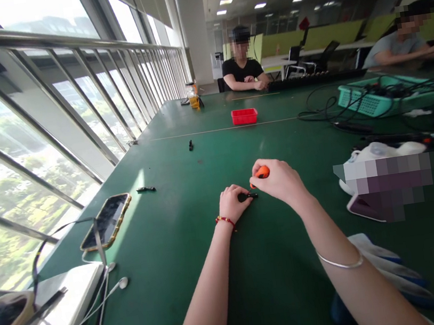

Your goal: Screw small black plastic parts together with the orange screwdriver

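Observation:
My left hand is closed on a small black part, pressing it against the green table. Just above and to the right, my right hand grips a screwdriver by its orange handle. The tool's lower end points down toward the black part; whether the two touch is too small to tell. Farther off lie another small black piece and a short black strip, both apart from my hands.
A phone, white earphones and a white box lie left. Right are blue-grey gloves, a white object and a teal basket with cables. A red bin stands ahead; two people sit beyond.

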A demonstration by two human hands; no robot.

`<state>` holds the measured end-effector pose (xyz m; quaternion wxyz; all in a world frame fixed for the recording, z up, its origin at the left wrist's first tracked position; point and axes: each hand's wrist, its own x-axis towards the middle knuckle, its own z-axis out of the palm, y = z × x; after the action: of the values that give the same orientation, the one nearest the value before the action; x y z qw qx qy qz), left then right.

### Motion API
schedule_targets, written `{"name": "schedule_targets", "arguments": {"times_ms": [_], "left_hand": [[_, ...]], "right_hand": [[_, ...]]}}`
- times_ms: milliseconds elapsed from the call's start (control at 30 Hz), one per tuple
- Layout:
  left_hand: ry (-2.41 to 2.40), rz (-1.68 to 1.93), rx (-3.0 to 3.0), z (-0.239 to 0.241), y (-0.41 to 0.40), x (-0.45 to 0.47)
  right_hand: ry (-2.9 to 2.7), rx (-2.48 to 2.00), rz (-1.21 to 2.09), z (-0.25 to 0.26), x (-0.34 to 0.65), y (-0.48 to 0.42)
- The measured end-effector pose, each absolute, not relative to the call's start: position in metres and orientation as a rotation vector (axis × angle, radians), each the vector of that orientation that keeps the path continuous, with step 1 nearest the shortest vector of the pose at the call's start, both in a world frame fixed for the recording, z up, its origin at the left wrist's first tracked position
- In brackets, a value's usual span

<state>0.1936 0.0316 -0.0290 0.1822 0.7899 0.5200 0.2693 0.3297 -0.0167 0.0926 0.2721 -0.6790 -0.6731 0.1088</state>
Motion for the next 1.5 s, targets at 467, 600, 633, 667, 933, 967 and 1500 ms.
{"name": "schedule_targets", "arguments": {"times_ms": [467,600,633,667,933,967,1500], "left_hand": [[1.438,0.791,2.327,-0.026,0.025,0.196],[1.403,0.761,2.383,-0.026,0.025,0.197],[1.402,0.755,2.384,-0.026,0.025,0.197],[1.406,0.752,2.381,-0.026,0.025,0.197],[1.374,0.718,2.402,-0.022,0.024,0.198],[1.363,0.709,2.410,-0.022,0.024,0.198],[1.283,0.800,2.313,-0.024,0.024,0.194]], "right_hand": [[-1.942,-1.800,0.287,0.021,0.376,0.012],[-1.985,-1.737,0.330,-0.018,0.374,0.008],[-1.992,-1.715,0.330,-0.023,0.373,0.007],[-1.999,-1.689,0.326,-0.026,0.373,0.007],[-2.008,-1.575,0.327,-0.035,0.374,0.011],[-1.999,-1.572,0.332,-0.035,0.374,0.011],[-1.996,-1.451,0.409,-0.035,0.374,0.008]]}}
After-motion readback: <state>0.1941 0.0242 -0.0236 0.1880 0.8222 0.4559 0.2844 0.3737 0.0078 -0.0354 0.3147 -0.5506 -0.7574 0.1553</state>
